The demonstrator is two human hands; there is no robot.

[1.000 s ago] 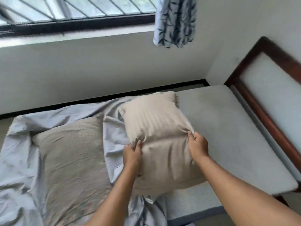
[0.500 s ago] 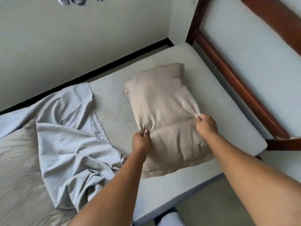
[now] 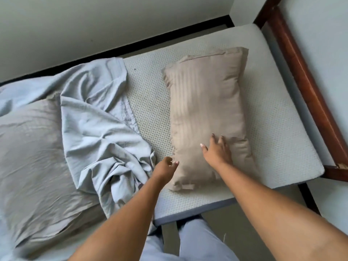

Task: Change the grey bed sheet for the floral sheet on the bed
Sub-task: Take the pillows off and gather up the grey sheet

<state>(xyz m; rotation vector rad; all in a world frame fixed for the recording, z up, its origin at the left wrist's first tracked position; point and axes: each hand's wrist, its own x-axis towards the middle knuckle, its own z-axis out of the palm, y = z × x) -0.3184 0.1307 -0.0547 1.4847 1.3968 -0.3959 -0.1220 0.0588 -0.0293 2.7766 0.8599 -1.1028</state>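
The grey bed sheet (image 3: 98, 117) lies crumpled and peeled back over the left half of the bed, leaving the white textured mattress (image 3: 278, 129) bare on the right. A beige pillow (image 3: 205, 102) rests flat on the bare mattress near the headboard. My right hand (image 3: 216, 151) hovers open over the pillow's near end, fingers spread. At the pillow's left edge, beside the sheet's bunched folds, is my left hand (image 3: 166, 164), fingers loosely curled and holding nothing. No floral sheet is in view.
A second beige-grey pillow (image 3: 32, 157) lies on the left, partly wrapped by the grey sheet. The dark wooden headboard frame (image 3: 305, 81) runs along the right. A white wall with black skirting (image 3: 131, 46) borders the far side. The floor shows below the mattress edge.
Both hands carried the beige pillow right from the crumpled sheet onto the bare mattress, then let go of it. The view swung right and down.
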